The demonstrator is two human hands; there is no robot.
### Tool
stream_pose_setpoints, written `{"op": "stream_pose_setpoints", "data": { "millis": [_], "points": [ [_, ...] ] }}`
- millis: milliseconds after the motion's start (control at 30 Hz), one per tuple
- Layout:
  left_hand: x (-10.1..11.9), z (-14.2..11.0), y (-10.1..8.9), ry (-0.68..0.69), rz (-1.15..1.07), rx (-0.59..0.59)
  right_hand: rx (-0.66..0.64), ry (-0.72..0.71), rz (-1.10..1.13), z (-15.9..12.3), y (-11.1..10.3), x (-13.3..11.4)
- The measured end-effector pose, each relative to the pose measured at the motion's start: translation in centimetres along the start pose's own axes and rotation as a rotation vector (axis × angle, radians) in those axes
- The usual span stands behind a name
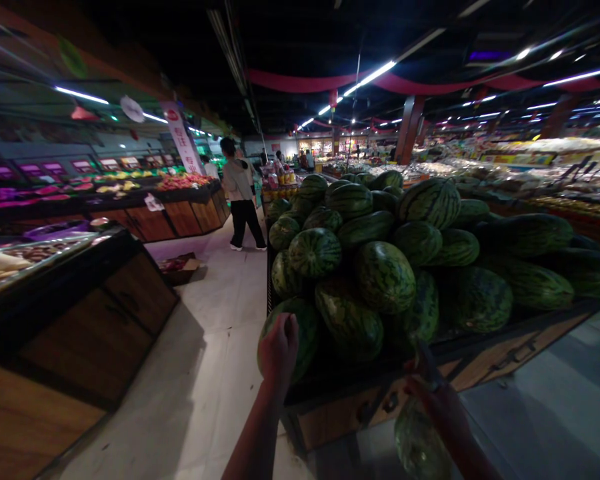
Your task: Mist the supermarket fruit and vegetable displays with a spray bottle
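A large pile of striped green watermelons point(385, 273) fills a wooden display bin point(505, 357) in front of me. My left hand point(279, 348) rests on the near-left watermelon point(305, 330) at the corner of the pile, fingers curled against its rind. My right hand point(437, 393) is lower right, dim and blurred, closed on the top of a thin clear plastic bag point(420, 443) that hangs below it with something green inside.
A tiled aisle point(210, 333) runs ahead on the left. A person in a light top point(240, 193) walks away down it. Wooden produce counters point(95, 320) line the left side, with a cardboard box point(180, 267) on the floor. More stalls stand at the right.
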State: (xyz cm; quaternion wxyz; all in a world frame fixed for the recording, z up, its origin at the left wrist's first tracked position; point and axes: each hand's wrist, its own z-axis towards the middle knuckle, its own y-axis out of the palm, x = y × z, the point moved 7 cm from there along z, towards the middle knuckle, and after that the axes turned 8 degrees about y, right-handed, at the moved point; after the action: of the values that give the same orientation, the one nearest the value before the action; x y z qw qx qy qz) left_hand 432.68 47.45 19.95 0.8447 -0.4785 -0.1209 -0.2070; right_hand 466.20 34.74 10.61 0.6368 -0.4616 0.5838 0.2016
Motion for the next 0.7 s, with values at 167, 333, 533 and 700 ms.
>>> {"op": "stream_pose_setpoints", "data": {
  "millis": [167,333,533,700],
  "points": [
    [1.0,0.5,1.3,0.097,0.213,-0.096,-0.075,-0.074,0.11,0.1,1.9,-2.0],
    [0.8,0.3,1.6,0.087,0.221,-0.107,-0.376,-0.221,0.086,-0.9,9.5,-8.5],
    [0.9,0.2,1.5,0.077,0.223,-0.106,-0.416,-0.365,0.143,0.5,12.7,-15.0],
    [0.9,0.2,1.5,0.071,0.233,-0.111,-0.208,-0.324,0.235,3.9,6.9,-14.7]
  ]
}}
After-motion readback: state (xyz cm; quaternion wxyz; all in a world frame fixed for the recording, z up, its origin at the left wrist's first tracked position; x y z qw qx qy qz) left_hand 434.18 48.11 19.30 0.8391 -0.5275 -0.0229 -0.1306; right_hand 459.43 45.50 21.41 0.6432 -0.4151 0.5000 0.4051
